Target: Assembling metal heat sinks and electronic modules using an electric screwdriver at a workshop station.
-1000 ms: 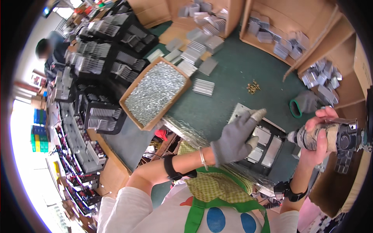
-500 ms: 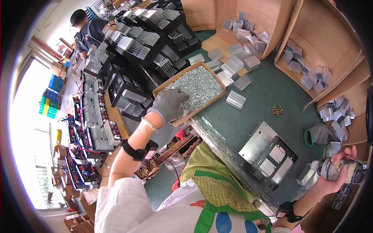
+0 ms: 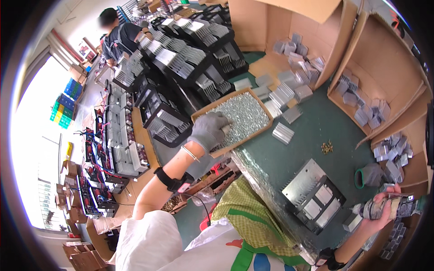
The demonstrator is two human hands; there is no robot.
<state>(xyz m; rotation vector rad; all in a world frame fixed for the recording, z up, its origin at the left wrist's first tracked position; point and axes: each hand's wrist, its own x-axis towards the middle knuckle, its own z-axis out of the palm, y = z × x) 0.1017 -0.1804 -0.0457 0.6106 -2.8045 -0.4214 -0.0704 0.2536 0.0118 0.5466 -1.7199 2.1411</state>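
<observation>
My left hand (image 3: 210,131), in a grey glove, is down among the small silvery screws (image 3: 246,113) in a shallow cardboard box (image 3: 266,125). Its fingers are curled together at the screws, and what they pinch is hidden. At the far right, my bare right hand (image 3: 385,212) is wrapped round a power screwdriver (image 3: 373,209), whose nose points left. Between the hands, on the green table, lies a black frame (image 3: 322,205) with silvery metal plates and a finned heat sink (image 3: 305,180) along its upper side.
Finned heat sinks (image 3: 282,92) are heaped behind the box, with one loose block (image 3: 283,133) nearer. Brass-coloured pieces (image 3: 327,147) form a small pile. A grey glove (image 3: 371,175) lies beside cardboard cartons (image 3: 375,77). Black frames (image 3: 181,63) are stacked far left; a co-worker (image 3: 120,40) stands beyond.
The whole view has shifted, so most things sit further right. My left hand remains in the screw box, its fingers slightly more drawn together. My right hand still grips the power screwdriver.
</observation>
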